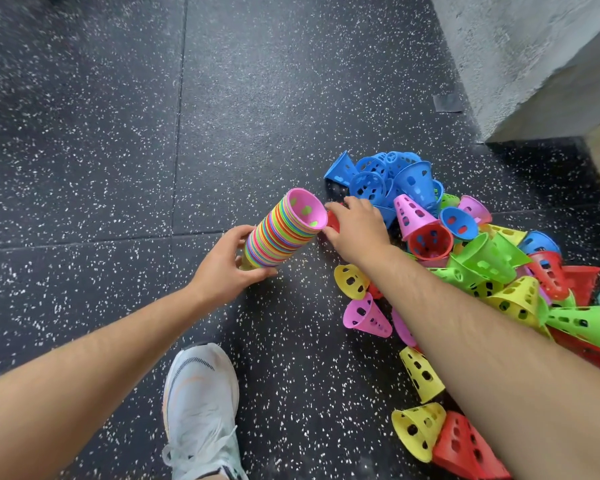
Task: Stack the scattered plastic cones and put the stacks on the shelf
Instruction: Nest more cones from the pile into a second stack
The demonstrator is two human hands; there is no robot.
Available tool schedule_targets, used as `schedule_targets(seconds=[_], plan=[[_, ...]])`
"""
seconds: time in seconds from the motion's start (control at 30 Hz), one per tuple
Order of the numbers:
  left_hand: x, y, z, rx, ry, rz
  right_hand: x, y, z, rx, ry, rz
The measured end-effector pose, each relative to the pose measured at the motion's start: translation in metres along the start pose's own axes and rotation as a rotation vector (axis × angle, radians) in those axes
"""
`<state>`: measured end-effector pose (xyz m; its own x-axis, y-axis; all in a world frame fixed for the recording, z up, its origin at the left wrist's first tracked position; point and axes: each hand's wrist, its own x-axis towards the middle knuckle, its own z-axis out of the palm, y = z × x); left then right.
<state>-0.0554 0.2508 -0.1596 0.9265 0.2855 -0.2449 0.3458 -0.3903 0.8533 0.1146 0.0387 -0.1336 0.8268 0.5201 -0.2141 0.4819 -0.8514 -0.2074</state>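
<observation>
The left hand [222, 268] is gripping the narrow lower end of the stack of cones [284, 230], fingers and thumb curling round it. It is holding the stack tilted, with the pink open mouth pointing up and to the right. The right hand [357, 226] is reaching in just beside that mouth, its fingers and thumb pinching a red cone [333, 221] that is showing only partly between them. The red cone is sitting almost against the rim of the stack. Beyond and to the right of the right hand, the pile of loose cones [482, 258] is spreading across the floor [118, 133], with blue cones [388, 178] at its far end. Open speckled floor is lying to the left of and beyond the stack. A grey concrete block [534, 57] is bounding the area at upper right. A white shoe [201, 403] is standing near the bottom edge, below the left hand.
</observation>
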Motion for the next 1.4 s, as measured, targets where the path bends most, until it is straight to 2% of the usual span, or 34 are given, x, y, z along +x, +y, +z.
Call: schedule_targets(seconds=[0.07,0.2,0.47,0.53,0.6,0.7,0.77,0.87,0.97,1.17,1.4], plan=[[0.001,0.0,0.0,-0.002,0.002,0.001,0.004,0.002,0.004,-0.054,0.019,-0.016],[0.001,-0.002,-0.001,-0.006,0.001,-0.001,0.003,0.009,-0.001,0.045,0.104,-0.03],[0.0,-0.002,0.0,0.003,-0.02,0.023,-0.032,0.016,-0.055,0.553,0.579,-0.003],[0.0,-0.004,0.001,0.008,-0.025,0.031,-0.044,0.014,-0.065,0.606,0.621,-0.04],[0.001,-0.004,0.002,0.02,-0.028,0.037,-0.057,0.008,-0.07,0.61,0.596,-0.128],[0.002,-0.004,0.002,0.039,-0.036,0.054,-0.072,0.001,-0.065,0.524,0.429,-0.252],[0.002,-0.003,0.002,0.055,-0.035,0.061,-0.078,0.003,-0.056,0.508,0.326,-0.204],[0.001,-0.003,0.001,0.07,-0.032,0.068,-0.079,0.01,-0.046,0.573,0.284,-0.033],[0.002,-0.003,0.001,0.068,-0.036,0.069,-0.063,0.018,-0.035,0.421,0.2,0.061],[0.004,-0.003,0.001,0.068,-0.042,0.055,-0.023,0.019,-0.019,-0.008,-0.057,0.091],[0.003,-0.003,0.0,0.047,-0.038,0.033,-0.005,0.017,-0.007,-0.166,-0.068,0.062]])
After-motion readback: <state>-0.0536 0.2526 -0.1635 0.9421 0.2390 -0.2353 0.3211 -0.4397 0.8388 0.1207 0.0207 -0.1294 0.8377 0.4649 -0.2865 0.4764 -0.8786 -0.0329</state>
